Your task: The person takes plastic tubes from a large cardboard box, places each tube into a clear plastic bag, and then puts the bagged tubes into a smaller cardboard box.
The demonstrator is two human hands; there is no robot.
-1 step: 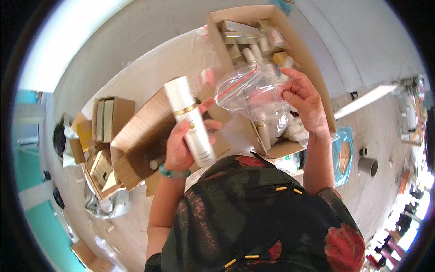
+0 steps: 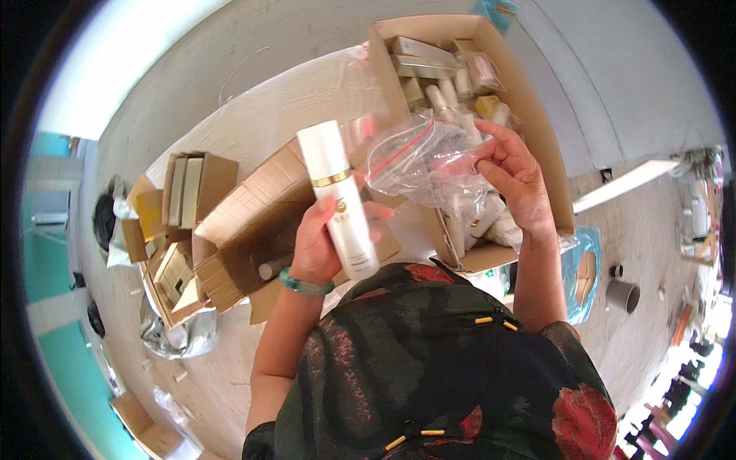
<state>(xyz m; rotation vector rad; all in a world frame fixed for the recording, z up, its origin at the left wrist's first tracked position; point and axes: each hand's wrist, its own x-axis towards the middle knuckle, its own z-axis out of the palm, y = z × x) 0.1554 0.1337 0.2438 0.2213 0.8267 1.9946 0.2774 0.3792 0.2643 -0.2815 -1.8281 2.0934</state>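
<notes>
L hand (image 2: 318, 245) grips white bottle (image 2: 339, 201); R hand (image 2: 515, 176) pinches clear zip bag (image 2: 418, 165) just right of it, over cardboard box (image 2: 529, 100). Bagging step, I'd say; next needs bag mouth spread.

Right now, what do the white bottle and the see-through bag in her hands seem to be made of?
The white bottle: probably smooth plastic, maybe coated glass; an even, slightly glossy skin with a shiny gold, metal-looking band. The clear bag: thin, soft plastic film; it crinkles, shines, and shows the box's contents through it, with a red strip along its mouth.
</notes>
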